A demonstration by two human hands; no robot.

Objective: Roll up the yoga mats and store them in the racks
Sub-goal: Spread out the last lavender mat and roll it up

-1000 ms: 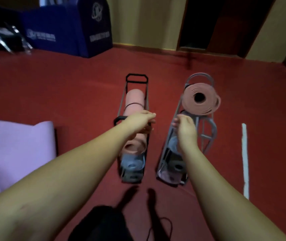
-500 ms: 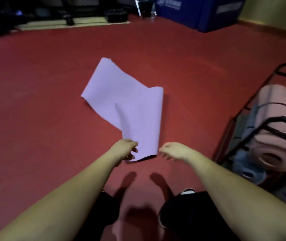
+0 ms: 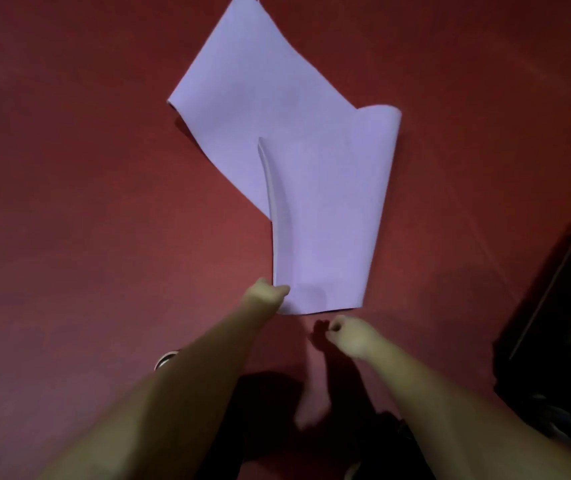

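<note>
Now the left hand (image 3: 266, 295) pinches the smooth, folded lilac mat's (image 3: 312, 188) corner; the right hand's (image 3: 353, 336) grip curls empty.

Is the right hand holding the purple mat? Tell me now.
No: the right hand is curled in a fist just short of the purple mat, while the left hand grips its near corner.

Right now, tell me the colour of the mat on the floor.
Plain lilac purple mat, no pattern, seen in the head view.
</note>
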